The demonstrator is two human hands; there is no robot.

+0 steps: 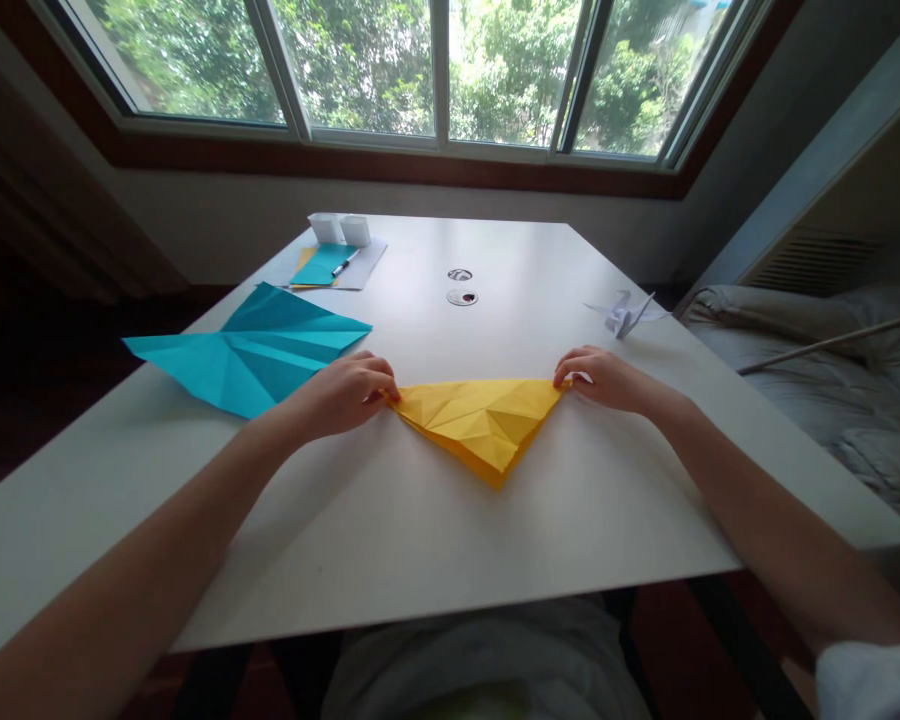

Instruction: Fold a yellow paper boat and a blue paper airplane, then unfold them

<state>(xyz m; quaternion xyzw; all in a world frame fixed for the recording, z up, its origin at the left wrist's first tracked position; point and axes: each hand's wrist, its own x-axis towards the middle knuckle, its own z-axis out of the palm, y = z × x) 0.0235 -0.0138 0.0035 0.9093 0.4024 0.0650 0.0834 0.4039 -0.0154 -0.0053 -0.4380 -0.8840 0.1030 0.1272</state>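
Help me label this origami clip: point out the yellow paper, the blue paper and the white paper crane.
yellow paper (484, 420), head view, middle of the folded triangle.
blue paper (259, 350), head view, creased centre of the sheet.
white paper crane (625, 314), head view, its body.

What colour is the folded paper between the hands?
Yellow paper, seen in the head view.

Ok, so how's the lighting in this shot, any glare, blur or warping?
Head view: daylight from the window backlights the scene, foliage partly blown out; the white table shows soft sheen, no harsh glare; room corners fall dark; wide-angle lens bows the window frame and table edges; yellow paper and both hands stay sharp.
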